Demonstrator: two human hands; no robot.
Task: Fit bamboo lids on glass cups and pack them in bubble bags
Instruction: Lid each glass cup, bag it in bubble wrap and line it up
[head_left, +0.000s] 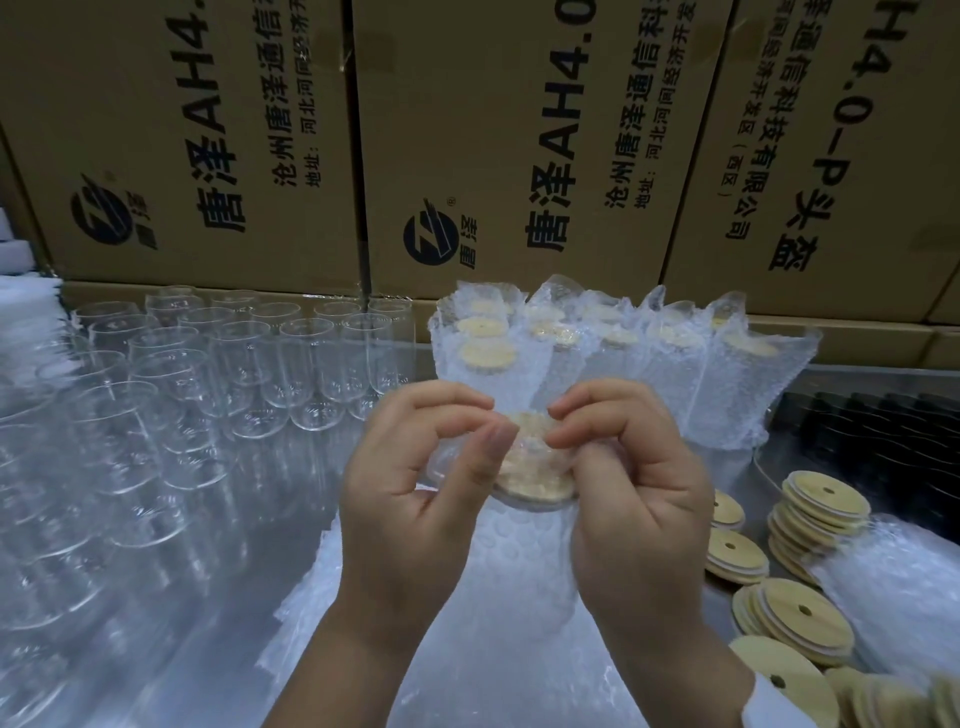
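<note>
Head view. At centre, upright over the steel table (218, 639): a bubble bag (498, 597), bamboo lid (530, 467) showing through its film, apparently seated on a glass cup (545, 506) mostly lost in the wrap. Pinched at the bag's mouth from both sides, left hand (415, 493) and right hand (634, 499), fingers curled on the film. Left: rows of bare glasses (234, 364). Behind: bagged cups (623, 353), standing. Right: loose lids (821, 519) in stacks. At the back, cardboard boxes (519, 156).
</note>
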